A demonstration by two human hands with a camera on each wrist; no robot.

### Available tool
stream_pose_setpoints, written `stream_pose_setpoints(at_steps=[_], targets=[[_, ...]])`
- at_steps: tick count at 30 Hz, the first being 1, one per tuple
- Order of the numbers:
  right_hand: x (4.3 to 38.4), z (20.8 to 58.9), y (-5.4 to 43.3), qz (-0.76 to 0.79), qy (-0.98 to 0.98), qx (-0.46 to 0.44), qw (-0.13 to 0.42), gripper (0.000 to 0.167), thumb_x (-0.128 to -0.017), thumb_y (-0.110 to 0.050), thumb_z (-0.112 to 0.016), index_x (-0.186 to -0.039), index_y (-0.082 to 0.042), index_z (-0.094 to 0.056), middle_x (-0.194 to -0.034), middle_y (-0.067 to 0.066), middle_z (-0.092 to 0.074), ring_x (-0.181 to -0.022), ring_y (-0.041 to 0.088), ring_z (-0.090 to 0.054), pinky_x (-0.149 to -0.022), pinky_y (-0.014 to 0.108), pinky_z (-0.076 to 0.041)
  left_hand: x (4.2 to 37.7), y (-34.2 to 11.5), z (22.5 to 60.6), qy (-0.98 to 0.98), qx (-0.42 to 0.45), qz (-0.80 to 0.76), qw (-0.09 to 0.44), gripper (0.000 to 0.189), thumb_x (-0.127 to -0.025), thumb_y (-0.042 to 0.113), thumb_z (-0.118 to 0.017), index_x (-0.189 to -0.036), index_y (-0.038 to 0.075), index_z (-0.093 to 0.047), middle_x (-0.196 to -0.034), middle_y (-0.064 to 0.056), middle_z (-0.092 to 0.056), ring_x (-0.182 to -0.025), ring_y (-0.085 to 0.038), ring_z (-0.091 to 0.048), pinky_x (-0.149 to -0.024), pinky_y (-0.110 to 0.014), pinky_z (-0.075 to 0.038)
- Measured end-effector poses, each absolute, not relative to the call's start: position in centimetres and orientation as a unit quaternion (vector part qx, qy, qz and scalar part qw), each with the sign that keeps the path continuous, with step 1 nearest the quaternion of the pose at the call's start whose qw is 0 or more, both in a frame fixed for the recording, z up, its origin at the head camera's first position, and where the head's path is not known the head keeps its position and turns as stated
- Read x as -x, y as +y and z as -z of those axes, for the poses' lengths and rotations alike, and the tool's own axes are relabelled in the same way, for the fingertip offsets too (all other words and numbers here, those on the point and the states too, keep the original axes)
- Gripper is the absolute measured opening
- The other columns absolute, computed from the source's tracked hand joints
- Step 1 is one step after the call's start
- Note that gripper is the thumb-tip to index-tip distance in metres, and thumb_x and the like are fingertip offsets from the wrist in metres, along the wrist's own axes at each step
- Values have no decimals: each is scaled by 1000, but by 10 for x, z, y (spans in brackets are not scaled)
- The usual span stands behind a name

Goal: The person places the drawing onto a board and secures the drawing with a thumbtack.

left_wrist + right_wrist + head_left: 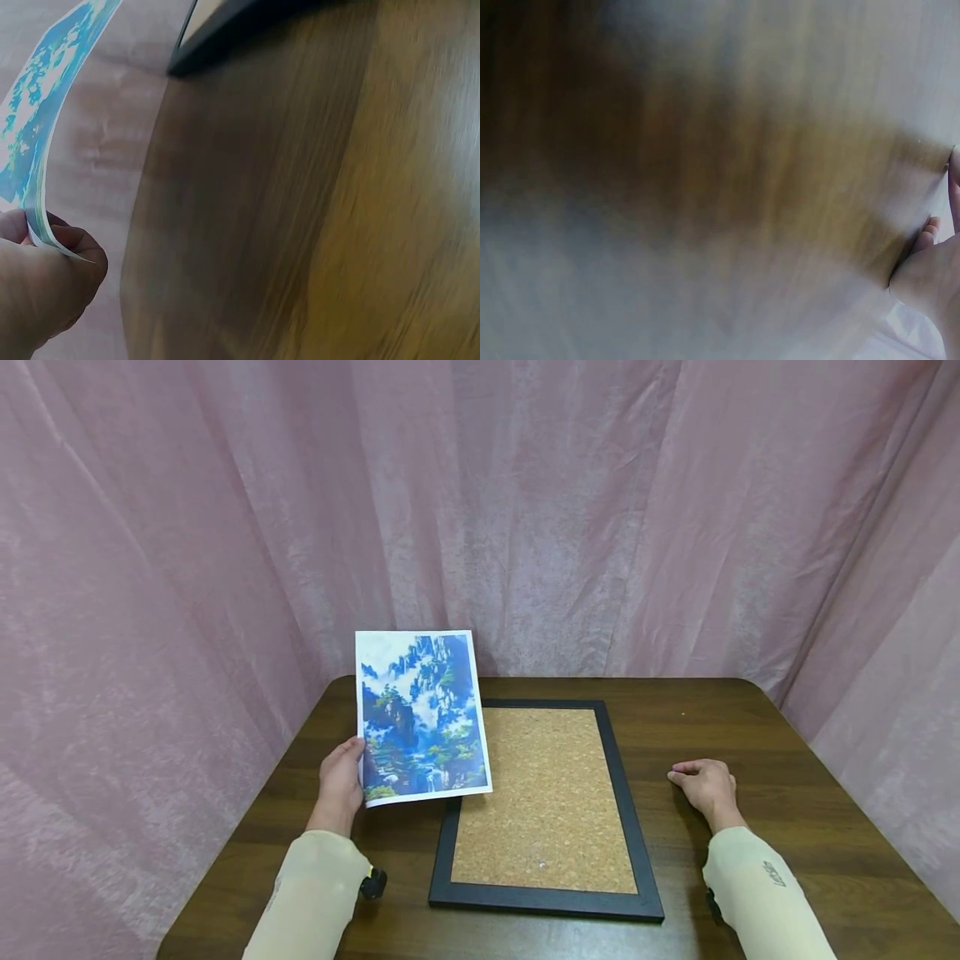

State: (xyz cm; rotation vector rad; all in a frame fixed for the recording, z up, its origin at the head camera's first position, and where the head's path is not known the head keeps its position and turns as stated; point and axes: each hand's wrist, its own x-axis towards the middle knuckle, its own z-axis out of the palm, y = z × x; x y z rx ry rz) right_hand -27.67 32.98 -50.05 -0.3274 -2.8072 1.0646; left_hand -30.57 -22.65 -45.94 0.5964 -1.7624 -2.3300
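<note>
My left hand [342,781] grips the left edge of a printed landscape picture [423,718], blue mountains and trees with a white border. The sheet is raised and overlaps the upper left of a black-framed cork board [547,802] lying on the table. In the left wrist view the thumb and fingers of my left hand [56,274] pinch the bent sheet [45,97]. My right hand [705,785] rests low over the table, right of the board, its fingers loosely curled. Nothing shows in it. Only part of this hand [930,277] enters the right wrist view.
The brown wooden table [795,827] has rounded far corners. A small shiny spot [542,863] sits low on the cork, and a tiny pale speck [682,713] lies on the wood beyond my right hand. Pink curtains [555,527] hang behind and at both sides.
</note>
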Motion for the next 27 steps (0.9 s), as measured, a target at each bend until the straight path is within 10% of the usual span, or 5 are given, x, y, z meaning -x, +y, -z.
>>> stream_pose_setpoints(at_steps=[12, 27], targets=[[340, 509, 272, -372, -926, 51, 48, 25, -97, -18, -64, -106, 4, -72, -126, 30, -57, -125, 51, -38, -106, 60, -20, 299, -224, 457, -583, -204, 781, 91, 25, -105, 19, -52, -123, 2, -55, -105, -4, -59, -96, -15, -56, -81, -26, -47], [338, 511, 276, -371, -926, 43, 50, 26, -97, -18, -64, -107, 3, -72, -126, 30, -58, -122, 51, -42, -104, 61, -22, 289, -149, 476, -659, -161, 733, 52, 26, -101, 12, -57, -119, -6, -60, -103, -14, -63, -93, -23, -59, -82, -35, -49]])
